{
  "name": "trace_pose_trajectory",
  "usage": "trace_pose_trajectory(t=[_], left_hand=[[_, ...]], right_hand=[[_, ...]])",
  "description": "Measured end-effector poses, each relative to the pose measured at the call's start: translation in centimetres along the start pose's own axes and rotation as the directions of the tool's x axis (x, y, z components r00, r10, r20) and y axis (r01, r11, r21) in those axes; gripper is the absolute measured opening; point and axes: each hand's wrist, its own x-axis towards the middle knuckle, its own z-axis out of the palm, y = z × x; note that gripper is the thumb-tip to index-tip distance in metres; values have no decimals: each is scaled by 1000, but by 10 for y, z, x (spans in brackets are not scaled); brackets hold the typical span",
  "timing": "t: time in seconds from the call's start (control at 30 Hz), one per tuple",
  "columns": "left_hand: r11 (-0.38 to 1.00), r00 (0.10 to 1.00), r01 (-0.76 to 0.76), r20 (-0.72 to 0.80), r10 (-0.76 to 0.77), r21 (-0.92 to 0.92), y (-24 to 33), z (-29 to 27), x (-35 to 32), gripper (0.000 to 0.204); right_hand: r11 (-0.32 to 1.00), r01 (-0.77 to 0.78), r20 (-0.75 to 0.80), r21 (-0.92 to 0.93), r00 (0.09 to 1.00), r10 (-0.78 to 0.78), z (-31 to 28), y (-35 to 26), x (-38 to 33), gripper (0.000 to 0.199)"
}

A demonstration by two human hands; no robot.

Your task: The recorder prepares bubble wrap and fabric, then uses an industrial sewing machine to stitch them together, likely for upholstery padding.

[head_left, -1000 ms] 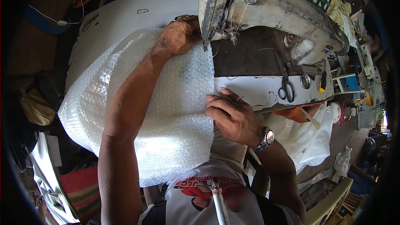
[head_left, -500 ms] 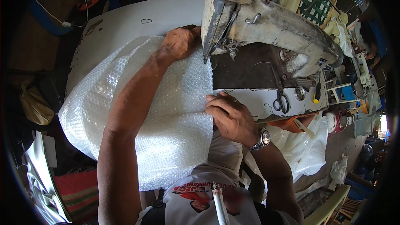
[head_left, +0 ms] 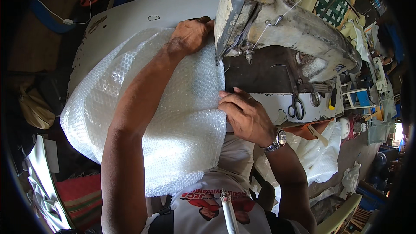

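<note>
A large sheet of clear bubble wrap (head_left: 182, 134) lies folded over the white sewing table and hangs down its near side. Its right edge runs under the needle area of a worn, off-white sewing machine (head_left: 286, 26). My left hand (head_left: 193, 34) is closed on the wrap's far end, just left of the machine head; its fingertips are partly hidden. Nearer to me, my right hand (head_left: 247, 115) grips the same edge, fingers on top and the thumb hidden beneath. A thread runs taut down the machine's side.
Black scissors (head_left: 296, 107), a metal ring (head_left: 315, 99) and a yellow-black screwdriver (head_left: 332, 99) lie on the table (head_left: 277, 106) to the right. Plastic sheeting (head_left: 325, 156) hangs beyond my right forearm. A cigarette (head_left: 229, 212) juts in at the bottom.
My left hand and the wrap's far end have moved slightly farther away along the machine. My right hand keeps its hold on the edge. The whole view has shifted a little.
</note>
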Motion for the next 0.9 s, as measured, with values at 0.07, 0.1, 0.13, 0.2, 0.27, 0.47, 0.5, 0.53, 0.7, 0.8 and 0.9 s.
trace_pose_trajectory(t=[0.07, 0.1, 0.13, 0.2, 0.27, 0.47, 0.5, 0.53, 0.7, 0.8, 0.9], left_hand=[[1000, 1000, 6, -5, -6, -13, -4, 2, 2, 34], [1000, 1000, 12, -7, -13, -27, -6, 3, 2, 33], [1000, 1000, 7, -9, -7, -30, -8, 4, 4, 33], [997, 996, -44, -75, 38, -71, -12, 6, 5, 31], [995, 993, -60, -109, 52, -74, -16, 9, 4, 28], [966, 958, -152, -273, 92, -210, -20, 20, 8, 17], [966, 956, -159, -278, 98, -205, -21, 19, 10, 17], [939, 981, -105, -191, 43, -329, -23, 20, 12, 16], [623, 998, 12, 47, 40, -782, -34, 26, 15, 23], [597, 999, 37, 53, 10, -801, -23, 5, 15, 41], [701, 986, 89, 163, 39, -708, -12, -18, 14, 59]], right_hand=[[1000, 2, 11, -10, 1000, -2, 1, 4, 3, 16], [1000, 3, -4, -13, 1000, -3, 4, 7, 4, 16], [1000, 1, -16, -18, 1000, -1, 5, 9, 3, 16], [1000, -12, -17, 1, 1000, 12, 4, 10, 5, 16], [999, -27, -17, 25, 999, 27, 3, 5, 5, 16], [999, -38, -17, 40, 999, 38, -3, 7, 5, 20], [1000, -2, 1, 26, 1000, 2, -7, 7, 9, 19], [999, 34, 22, 14, 999, -34, -10, 9, 11, 17], [999, 46, 136, 14, 990, -48, -16, 21, 29, 15], [998, 46, 190, -34, 981, -39, -13, 25, 33, 16], [994, 57, 170, -93, 985, -41, -9, 21, 33, 18]])
